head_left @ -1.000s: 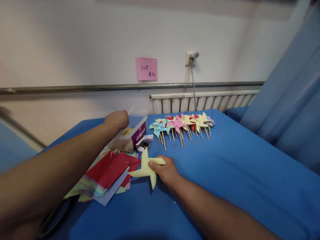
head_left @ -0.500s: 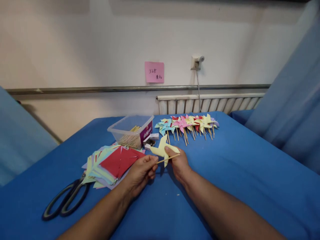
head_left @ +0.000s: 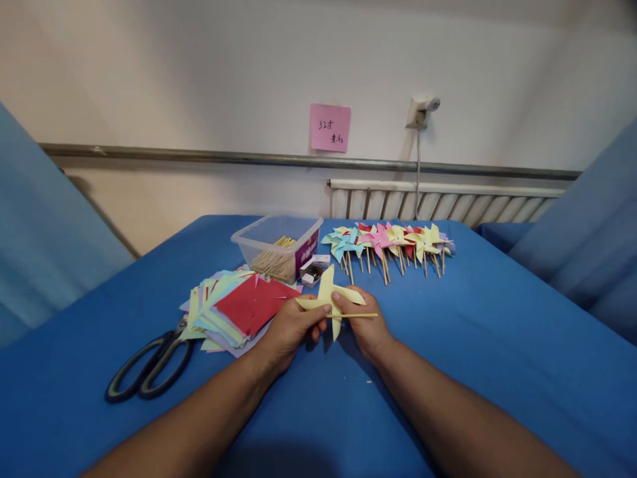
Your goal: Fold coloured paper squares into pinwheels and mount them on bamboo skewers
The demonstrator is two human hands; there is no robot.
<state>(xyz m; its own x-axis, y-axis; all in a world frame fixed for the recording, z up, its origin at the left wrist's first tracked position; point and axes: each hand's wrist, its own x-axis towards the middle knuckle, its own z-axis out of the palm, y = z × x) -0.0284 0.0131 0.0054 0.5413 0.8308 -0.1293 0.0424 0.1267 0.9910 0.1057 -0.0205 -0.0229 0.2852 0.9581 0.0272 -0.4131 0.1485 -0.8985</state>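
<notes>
My right hand [head_left: 365, 326] pinches a pale yellow paper pinwheel [head_left: 329, 299] at its centre, just above the blue cloth. My left hand [head_left: 291, 330] is closed on a thin wooden stick [head_left: 354, 315] that lies level behind the pinwheel, its free end pointing right. Both hands meet at the middle of the table. To the left lies a stack of cut coloured paper squares [head_left: 236, 307], red on top.
A clear plastic box of sticks [head_left: 277, 247] and a small box of pins [head_left: 315, 270] stand behind the hands. A row of finished pinwheels [head_left: 385, 243] lies at the back. Black scissors [head_left: 149, 366] rest at the left. The table [head_left: 478, 345] is covered in blue cloth.
My left hand came back from the plastic box with a stick and joined the right hand. The right hand lifted the pinwheel from flat on the cloth; the stick now lies level behind it.
</notes>
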